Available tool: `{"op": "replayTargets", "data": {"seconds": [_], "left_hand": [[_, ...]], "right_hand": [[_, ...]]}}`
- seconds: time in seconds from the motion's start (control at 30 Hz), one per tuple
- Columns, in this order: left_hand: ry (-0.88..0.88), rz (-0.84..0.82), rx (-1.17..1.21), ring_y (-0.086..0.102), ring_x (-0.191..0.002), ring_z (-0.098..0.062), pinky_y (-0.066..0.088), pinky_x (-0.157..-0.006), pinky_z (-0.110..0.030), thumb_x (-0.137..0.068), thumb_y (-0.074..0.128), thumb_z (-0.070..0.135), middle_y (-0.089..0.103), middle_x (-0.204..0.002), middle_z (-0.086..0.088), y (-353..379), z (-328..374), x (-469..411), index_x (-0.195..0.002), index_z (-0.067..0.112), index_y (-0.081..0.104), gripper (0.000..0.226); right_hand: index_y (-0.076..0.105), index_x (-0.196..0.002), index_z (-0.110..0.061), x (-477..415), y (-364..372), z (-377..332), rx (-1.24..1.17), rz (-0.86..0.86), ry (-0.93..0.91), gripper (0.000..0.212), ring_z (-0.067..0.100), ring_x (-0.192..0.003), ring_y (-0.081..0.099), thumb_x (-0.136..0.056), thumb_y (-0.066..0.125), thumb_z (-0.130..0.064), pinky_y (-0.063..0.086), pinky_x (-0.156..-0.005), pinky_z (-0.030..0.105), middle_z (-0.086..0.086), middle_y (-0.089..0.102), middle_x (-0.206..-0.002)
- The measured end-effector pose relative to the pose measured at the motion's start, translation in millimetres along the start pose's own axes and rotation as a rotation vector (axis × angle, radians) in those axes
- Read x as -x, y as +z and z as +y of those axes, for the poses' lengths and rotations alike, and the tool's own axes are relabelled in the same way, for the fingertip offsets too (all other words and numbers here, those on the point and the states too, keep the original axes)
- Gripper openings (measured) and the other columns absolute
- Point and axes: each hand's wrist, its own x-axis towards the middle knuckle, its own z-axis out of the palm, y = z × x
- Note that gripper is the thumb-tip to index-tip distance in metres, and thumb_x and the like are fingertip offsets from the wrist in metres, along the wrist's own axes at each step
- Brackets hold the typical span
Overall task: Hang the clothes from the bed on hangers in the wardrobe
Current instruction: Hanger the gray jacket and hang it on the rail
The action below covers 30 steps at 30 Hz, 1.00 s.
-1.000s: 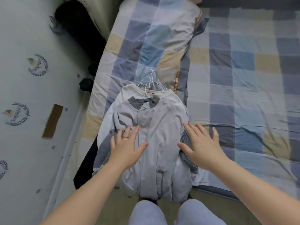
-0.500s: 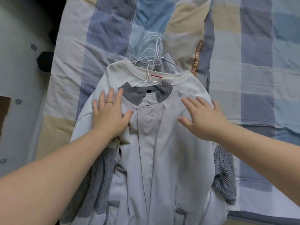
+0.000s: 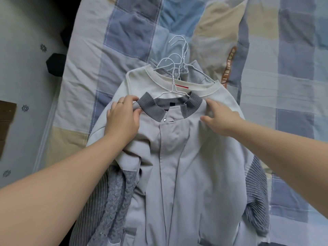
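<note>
A light grey jacket with a dark ribbed collar lies on top of a stack of clothes on the bed. It is on a white wire hanger. Under it lies a cream sweatshirt with a red tag. My left hand pinches the jacket's shoulder just left of the collar. My right hand holds the other shoulder, fingers at the collar's right end and thumb on the fabric. Grey knit sleeves stick out from below the stack.
Several white hanger hooks bunch together above the necklines. The checked quilt covers the bed on all sides of the stack. Patterned floor runs along the left, with a dark object by the bed edge.
Both hands slid up from the jacket's chest to its shoulders beside the collar and went from flat to holding the fabric. The view moved closer.
</note>
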Motion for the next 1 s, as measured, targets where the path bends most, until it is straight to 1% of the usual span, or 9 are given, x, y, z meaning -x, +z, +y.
{"op": "replayTargets", "data": {"seconds": [0.1, 0.2, 0.27, 0.33, 0.47, 0.6, 0.73, 0.87, 1.0], "left_hand": [[0.050, 0.017, 0.069, 0.054, -0.113, -0.039, 0.042, -0.098, -0.052, -0.093, 0.060, 0.012, 0.061, -0.122, -0.015, -12, 1, 15, -0.125, 0.010, 0.057, 0.032], [0.047, 0.021, 0.099, 0.054, -0.114, -0.037, 0.043, -0.098, -0.052, -0.094, 0.058, 0.010, 0.060, -0.121, -0.014, -29, 9, 33, -0.125, 0.009, 0.057, 0.031], [0.015, 0.018, 0.098, 0.052, -0.114, -0.035, 0.042, -0.097, -0.052, -0.094, 0.058, 0.012, 0.060, -0.121, -0.012, -41, 18, 47, -0.125, 0.011, 0.056, 0.030], [-0.009, 0.023, 0.099, 0.051, -0.114, -0.032, 0.043, -0.095, -0.048, -0.096, 0.058, 0.016, 0.060, -0.119, -0.009, -56, 29, 63, -0.122, 0.012, 0.056, 0.027], [-0.048, 0.032, 0.107, 0.052, -0.103, -0.028, 0.040, -0.081, -0.038, -0.097, 0.060, 0.024, 0.061, -0.105, -0.006, -96, 55, 102, -0.107, 0.013, 0.060, 0.015], [-0.095, 0.028, 0.092, 0.052, -0.090, -0.029, 0.036, -0.072, -0.038, -0.096, 0.062, 0.032, 0.054, -0.089, -0.003, -140, 88, 156, -0.089, 0.014, 0.059, 0.019], [-0.171, 0.090, 0.144, 0.051, -0.085, -0.026, 0.032, -0.067, -0.035, -0.095, 0.063, 0.034, 0.055, -0.085, -0.002, -183, 118, 223, -0.083, 0.017, 0.059, 0.022], [-0.283, 0.128, 0.192, 0.051, -0.076, -0.025, 0.031, -0.058, -0.034, -0.093, 0.065, 0.038, 0.056, -0.078, -0.002, -216, 135, 299, -0.075, 0.019, 0.056, 0.028], [-0.409, 0.169, 0.249, 0.052, -0.070, -0.024, 0.034, -0.059, -0.034, -0.092, 0.067, 0.043, 0.056, -0.070, 0.000, -243, 147, 371, -0.072, 0.024, 0.057, 0.029]], "right_hand": [[0.044, -0.138, -0.034, 11, -9, 3, -0.026, 0.041, -0.030, 0.047, 0.026, -0.128, 0.049, -0.093, 0.050, -0.041, 0.037, -0.104, 0.049, -0.003, 0.055, -0.138], [0.056, -0.100, -0.022, 28, -28, 7, 0.009, 0.044, -0.061, 0.019, 0.031, -0.107, 0.057, -0.098, 0.045, -0.038, 0.041, -0.089, 0.044, 0.004, 0.064, -0.103], [0.047, -0.078, -0.020, 45, -42, 10, -0.010, 0.040, -0.127, 0.027, 0.032, -0.089, 0.056, -0.099, 0.045, -0.036, 0.040, -0.075, 0.040, 0.000, 0.056, -0.078], [0.041, -0.068, -0.020, 65, -57, 15, -0.042, 0.046, -0.198, 0.034, 0.028, -0.076, 0.050, -0.099, 0.049, -0.033, 0.036, -0.064, 0.038, -0.003, 0.050, -0.067], [0.038, -0.065, -0.020, 117, -92, 21, -0.067, 0.060, -0.286, 0.039, 0.021, -0.062, 0.043, -0.099, 0.051, -0.032, 0.031, -0.056, 0.036, 0.000, 0.047, -0.062], [0.043, -0.068, -0.020, 182, -128, 24, -0.015, 0.046, -0.350, 0.036, 0.023, -0.065, 0.046, -0.101, 0.049, -0.034, 0.037, -0.060, 0.037, 0.000, 0.049, -0.064], [0.050, -0.076, -0.010, 246, -154, 22, 0.008, 0.018, -0.447, 0.034, 0.030, -0.071, 0.051, -0.101, 0.048, -0.033, 0.041, -0.065, 0.041, 0.009, 0.054, -0.068], [0.052, -0.079, -0.007, 300, -173, 13, 0.040, -0.035, -0.539, 0.036, 0.023, -0.064, 0.046, -0.101, 0.048, -0.035, 0.034, -0.057, 0.036, 0.007, 0.051, -0.066], [0.056, -0.080, -0.003, 345, -185, -8, 0.055, -0.058, -0.622, 0.036, 0.019, -0.062, 0.042, -0.100, 0.051, -0.033, 0.031, -0.055, 0.029, 0.005, 0.049, -0.065]]}}
